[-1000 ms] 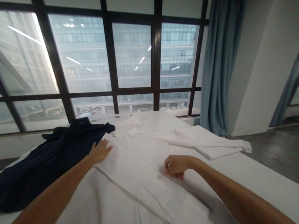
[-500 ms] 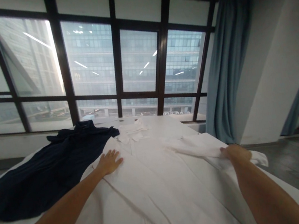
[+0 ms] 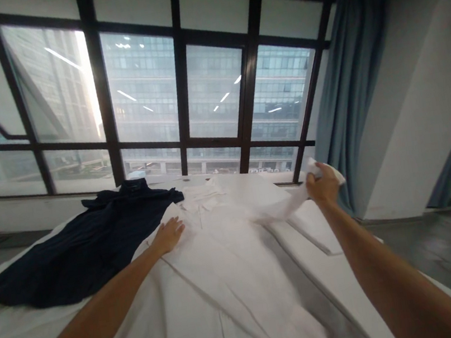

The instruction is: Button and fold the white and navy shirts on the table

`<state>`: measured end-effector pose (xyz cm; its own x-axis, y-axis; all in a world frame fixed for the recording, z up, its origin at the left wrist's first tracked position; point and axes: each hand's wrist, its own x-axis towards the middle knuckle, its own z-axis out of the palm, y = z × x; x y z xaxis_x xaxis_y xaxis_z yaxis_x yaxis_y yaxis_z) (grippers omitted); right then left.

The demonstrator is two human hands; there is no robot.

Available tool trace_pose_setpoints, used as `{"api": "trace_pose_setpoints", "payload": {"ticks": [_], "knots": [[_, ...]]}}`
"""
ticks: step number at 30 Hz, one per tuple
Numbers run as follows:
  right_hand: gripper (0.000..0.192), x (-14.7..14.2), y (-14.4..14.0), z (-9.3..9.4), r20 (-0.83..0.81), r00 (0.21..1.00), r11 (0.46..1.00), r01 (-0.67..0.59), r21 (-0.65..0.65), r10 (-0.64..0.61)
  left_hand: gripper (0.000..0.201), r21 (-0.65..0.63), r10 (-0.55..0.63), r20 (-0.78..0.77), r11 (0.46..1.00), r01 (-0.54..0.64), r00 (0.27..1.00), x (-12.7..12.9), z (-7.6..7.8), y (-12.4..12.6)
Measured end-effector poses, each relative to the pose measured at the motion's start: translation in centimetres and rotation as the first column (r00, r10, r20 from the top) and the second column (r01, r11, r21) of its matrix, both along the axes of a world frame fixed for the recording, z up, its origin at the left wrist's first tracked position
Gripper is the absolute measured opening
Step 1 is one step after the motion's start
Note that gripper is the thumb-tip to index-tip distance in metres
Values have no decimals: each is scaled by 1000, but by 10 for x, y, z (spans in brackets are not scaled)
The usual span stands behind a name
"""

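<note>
A white collared shirt (image 3: pixel 218 266) lies spread across the table, its collar end toward the windows. My left hand (image 3: pixel 168 235) rests flat on its left upper part, fingers stretched out. My right hand (image 3: pixel 324 181) is raised above the table on the right, fingers closed around the end of the shirt's sleeve. From there the sleeve (image 3: pixel 288 205) runs down to the shirt's right shoulder. Left of the shirt lies a navy blue garment (image 3: pixel 80 244) with a collar, laid out flat.
The white table (image 3: pixel 310 227) reaches toward a wall of dark-framed windows (image 3: pixel 144 91). A blue curtain (image 3: pixel 352 93) hangs beside a pale slanted pillar (image 3: pixel 419 106) on the right. Grey floor (image 3: pixel 439 238) shows past the table's right edge.
My right hand has lifted the sleeve up and slightly inward from the table's right edge, uncovering tabletop beneath. My left hand stays pressed on the shirt.
</note>
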<state>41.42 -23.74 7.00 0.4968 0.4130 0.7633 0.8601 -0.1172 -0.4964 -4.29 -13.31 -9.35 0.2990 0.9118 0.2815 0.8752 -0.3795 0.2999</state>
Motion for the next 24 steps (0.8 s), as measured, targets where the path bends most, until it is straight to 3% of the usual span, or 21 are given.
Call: {"api": "trace_pose_setpoints", "payload": {"ticks": [1,3,6,8,10,12,14,18,21,24], "knots": [[53,-28,-5,7,70,989,992,-130,4,129,58,-13,-1,151,1000,3,989,-1,6,-4],[62,-85,-21,9,170,904,920,-386,-73,392,70,-94,23,410,995,17,912,-5,21,-18],[70,-164,-59,-16,237,646,686,-656,-313,726,94,-336,73,626,923,185,777,-18,45,-52],[68,-206,-84,-43,251,420,489,-715,-500,872,101,-470,112,715,807,357,690,-31,58,-80],[64,-234,-103,-70,218,237,322,-685,-653,947,100,-544,161,749,705,456,643,-45,64,-106],[57,-251,-114,-91,181,124,219,-627,-748,976,93,-603,192,725,640,476,661,-58,64,-126],[49,-258,-118,-105,171,86,188,-605,-773,982,85,-654,176,655,620,434,735,-66,61,-139],[26,-255,-112,-118,192,131,229,-685,-691,973,79,-680,37,451,661,317,892,-66,61,-155],[21,-250,-105,-121,141,306,329,-739,-588,941,74,-660,-8,466,663,353,885,-60,71,-164],[34,-246,-102,-121,87,450,427,-743,-515,889,68,-604,-14,505,708,365,863,-57,82,-172]]}}
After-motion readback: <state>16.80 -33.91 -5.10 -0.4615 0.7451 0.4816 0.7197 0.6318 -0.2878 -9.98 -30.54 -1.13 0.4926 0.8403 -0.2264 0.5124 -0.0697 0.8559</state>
